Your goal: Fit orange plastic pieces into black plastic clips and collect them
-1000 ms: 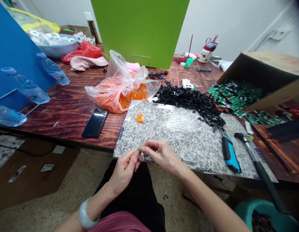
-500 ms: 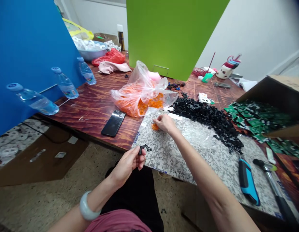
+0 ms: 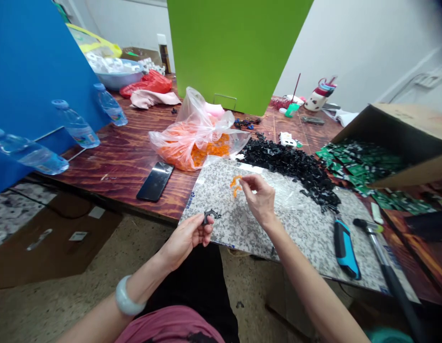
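My left hand (image 3: pixel 188 236), near the front edge of the speckled board, pinches a small black curved plastic piece (image 3: pixel 211 215) between thumb and fingers. The piece's hooked end sticks out to the right. Over the board, my right hand (image 3: pixel 258 197) has its thumb and forefinger closed on an orange curved plastic piece (image 3: pixel 236 186), which shows to the left of the fingertips. The speckled board (image 3: pixel 228 231) lies under both pieces. Behind the right hand are thin clear strips (image 3: pixel 287 193) and a heap of black plastic pieces (image 3: pixel 281 157).
A clear bag (image 3: pixel 195 138) of orange pieces stands behind the board, a phone (image 3: pixel 155 181) to its left. On the right lie a blue-black utility knife (image 3: pixel 346 250), a hammer (image 3: pixel 380 252) and a cardboard box (image 3: pixel 414 124) spilling green circuit boards (image 3: pixel 360 159). Water bottles (image 3: pixel 76 126) stand left.
My right hand left the left hand, reached to the orange bit on the board, and now draws back right with it. My left hand keeps the black piece. The view also swung.
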Demonstrator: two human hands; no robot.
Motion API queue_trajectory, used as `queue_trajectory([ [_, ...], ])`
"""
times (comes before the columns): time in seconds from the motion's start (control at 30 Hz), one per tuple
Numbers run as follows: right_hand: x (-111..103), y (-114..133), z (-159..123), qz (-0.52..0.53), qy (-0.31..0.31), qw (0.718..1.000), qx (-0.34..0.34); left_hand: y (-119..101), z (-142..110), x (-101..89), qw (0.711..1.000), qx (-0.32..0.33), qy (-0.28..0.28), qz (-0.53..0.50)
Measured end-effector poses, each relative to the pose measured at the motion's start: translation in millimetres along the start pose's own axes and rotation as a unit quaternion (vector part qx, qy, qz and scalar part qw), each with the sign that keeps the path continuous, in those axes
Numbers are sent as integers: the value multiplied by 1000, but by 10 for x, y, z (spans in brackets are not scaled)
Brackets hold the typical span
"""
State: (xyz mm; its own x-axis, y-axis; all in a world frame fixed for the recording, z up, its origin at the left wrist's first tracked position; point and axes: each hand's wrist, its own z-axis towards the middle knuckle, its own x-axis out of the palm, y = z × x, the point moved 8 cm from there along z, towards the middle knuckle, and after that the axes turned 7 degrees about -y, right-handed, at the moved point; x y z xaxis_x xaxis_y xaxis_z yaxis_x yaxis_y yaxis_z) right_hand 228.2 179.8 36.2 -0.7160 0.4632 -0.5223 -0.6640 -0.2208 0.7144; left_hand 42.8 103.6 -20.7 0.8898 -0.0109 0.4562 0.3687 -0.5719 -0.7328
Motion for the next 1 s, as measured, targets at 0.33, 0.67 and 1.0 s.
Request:
queue_trajectory([
  [0.33,-203,-128,-188,110,-67,990,58,97,25,66,1000,1,3,3],
  [0.67,-181,36,-740,-36,101,992,59,74,8,15,999,41,0,27],
  [1.0,-128,-13,-765,-135,165,977,34,24,-10,74,981,104,3,161],
])
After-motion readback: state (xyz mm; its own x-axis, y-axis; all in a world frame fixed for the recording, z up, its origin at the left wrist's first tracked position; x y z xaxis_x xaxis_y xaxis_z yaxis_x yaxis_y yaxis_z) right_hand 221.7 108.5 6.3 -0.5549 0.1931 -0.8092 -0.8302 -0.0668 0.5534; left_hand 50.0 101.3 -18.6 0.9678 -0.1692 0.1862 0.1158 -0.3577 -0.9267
